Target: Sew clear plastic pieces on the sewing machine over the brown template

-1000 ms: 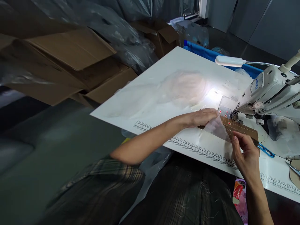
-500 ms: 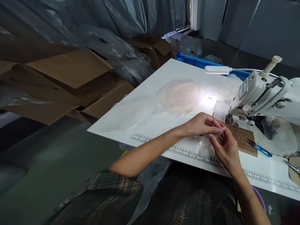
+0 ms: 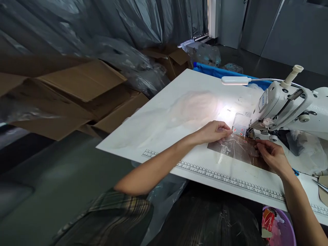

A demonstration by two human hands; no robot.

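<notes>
- Here, the clear plastic film [image 3: 237,149] lies flat on the white table [image 3: 179,102], over a brown cardboard template [image 3: 257,160], just beside the sewing machine [image 3: 289,106] needle.
- Left hand [image 3: 214,131]: fingertips pressed together, pinching the film's left edge.
- Right hand [image 3: 273,157]: fingers loosely spread, tips pressing the film's right side.
- Printed ruler scale [image 3: 230,179] along the table's near edge; its numerals are barely legible.
- The machine's blue label is unreadable.

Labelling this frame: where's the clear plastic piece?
Head view, right of centre: the clear plastic piece lies on the white table between the left hand and right hand, beside the sewing machine.
</notes>
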